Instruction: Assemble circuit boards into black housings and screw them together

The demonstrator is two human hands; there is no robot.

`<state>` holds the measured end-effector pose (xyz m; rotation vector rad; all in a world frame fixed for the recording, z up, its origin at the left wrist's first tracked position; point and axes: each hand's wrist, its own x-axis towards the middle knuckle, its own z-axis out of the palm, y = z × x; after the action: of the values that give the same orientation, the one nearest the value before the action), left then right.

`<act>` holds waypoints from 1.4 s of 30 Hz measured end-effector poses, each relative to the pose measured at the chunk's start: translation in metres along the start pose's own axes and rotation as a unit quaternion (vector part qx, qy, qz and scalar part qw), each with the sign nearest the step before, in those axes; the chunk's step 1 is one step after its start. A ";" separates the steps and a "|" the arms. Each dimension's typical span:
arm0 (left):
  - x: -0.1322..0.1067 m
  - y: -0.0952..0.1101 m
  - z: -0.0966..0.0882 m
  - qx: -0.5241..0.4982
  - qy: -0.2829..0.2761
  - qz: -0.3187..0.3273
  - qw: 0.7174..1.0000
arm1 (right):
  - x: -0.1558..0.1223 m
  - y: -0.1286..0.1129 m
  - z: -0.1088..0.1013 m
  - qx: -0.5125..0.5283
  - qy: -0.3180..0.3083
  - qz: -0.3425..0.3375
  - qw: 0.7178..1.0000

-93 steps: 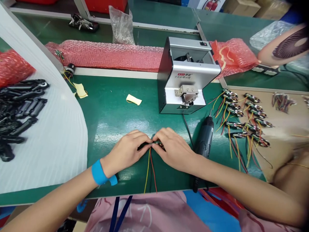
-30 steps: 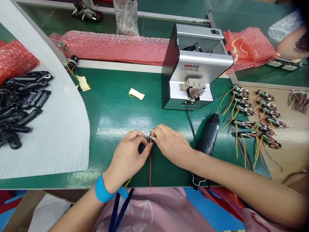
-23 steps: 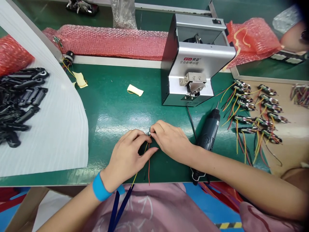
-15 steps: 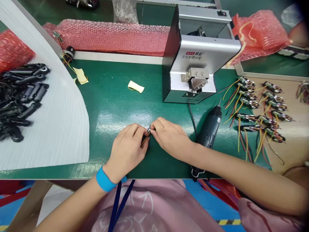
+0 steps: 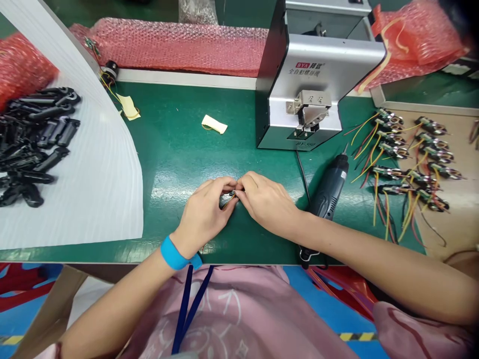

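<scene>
Both my hands meet over the green mat (image 5: 172, 149) near the front edge. My left hand (image 5: 205, 212), with a blue wristband, has its fingers curled and pinched round a small wired part (image 5: 231, 195). My right hand (image 5: 265, 202) pinches the same part from the right. Only a bit of metal and a short length of yellow wire show between the fingertips; the rest is hidden under my hands.
A grey electric screwdriver (image 5: 330, 188) lies just right of my right arm. Behind it stands a silver screw feeder (image 5: 318, 75). Several wired parts (image 5: 407, 159) lie on cardboard at the right. Black plastic pieces (image 5: 33, 139) rest on white foam at left, with red bubble wrap (image 5: 179, 45) behind.
The long yellow and red wires that trailed toward me have been gathered up under my hands. My hands stay pinched together on the part; the view has tilted downward.
</scene>
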<state>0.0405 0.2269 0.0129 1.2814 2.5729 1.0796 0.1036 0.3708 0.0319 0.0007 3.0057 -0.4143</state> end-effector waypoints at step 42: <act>0.029 -0.017 -0.024 -0.134 -0.192 -0.006 0.972 | -0.007 0.015 -0.003 0.109 0.028 -0.068 0.991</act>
<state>0.0018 0.2278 0.0268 1.2589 2.0731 1.0144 0.1100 0.3864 0.0317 -0.1793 3.0078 -0.7671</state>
